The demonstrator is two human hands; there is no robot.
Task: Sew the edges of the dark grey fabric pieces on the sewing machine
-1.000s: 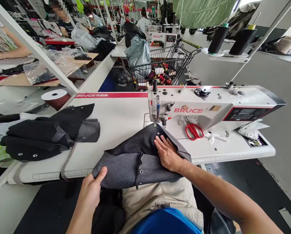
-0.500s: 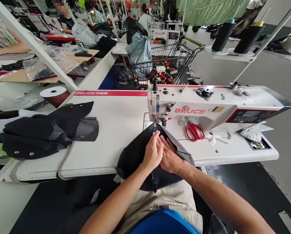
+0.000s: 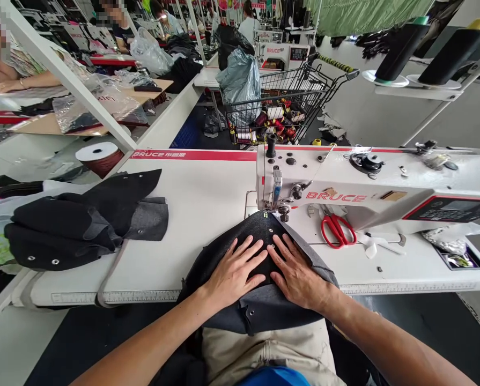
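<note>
A dark fabric piece [image 3: 259, 316] with metal eyelets lies at the front of the sewing machine [image 3: 336, 198], its far tip under the needle area. My left hand [image 3: 235, 271] rests flat on the left part of the cloth, fingers spread. Flat on the right part lies my right hand [image 3: 298, 273], its fingers also apart. The fingertips of both hands come close together near the eyelets. The cloth's near end hangs over the table edge onto my lap, and a grey underside shows along its right border.
Red-handled scissors [image 3: 338, 231] lie under the machine arm. More dark eyeleted cloth [image 3: 66, 230] is heaped on the left. Behind the table stands a wire cart [image 3: 300, 86] with thread spools. Thread cones [image 3: 403, 51] stand upper right. Co-workers sit at the far left and back.
My hands, close together over the cloth before, have moved apart and now lie flat with fingers spread. Eyelets between them are uncovered. The view has shifted, moving the machine rightward in the picture.
</note>
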